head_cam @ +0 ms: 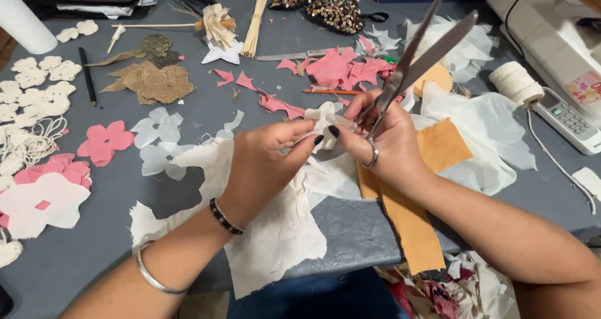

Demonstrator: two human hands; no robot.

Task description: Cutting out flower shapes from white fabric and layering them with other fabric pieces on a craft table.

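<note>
My left hand [266, 159] and my right hand [382, 137] meet at the middle of the grey table [113, 194], both pinching a small cream fabric flower [322, 120] between fingertips. My right hand also grips metal scissors [426, 50], whose partly open blades point up and to the right, away from the flower. A large piece of cream cloth [275, 231] with cut-out edges lies under my left wrist. An orange fabric strip [410, 212] runs below my right hand toward the table's front edge.
Pink fabric flowers [103, 140] and cream flowers [37, 81] lie at the left. Pink scraps [338, 68], a burlap piece [156, 81], wooden sticks [256, 18], a twine spool [514, 82], a white phone [566, 118] and white tissue [488, 131] surround the hands.
</note>
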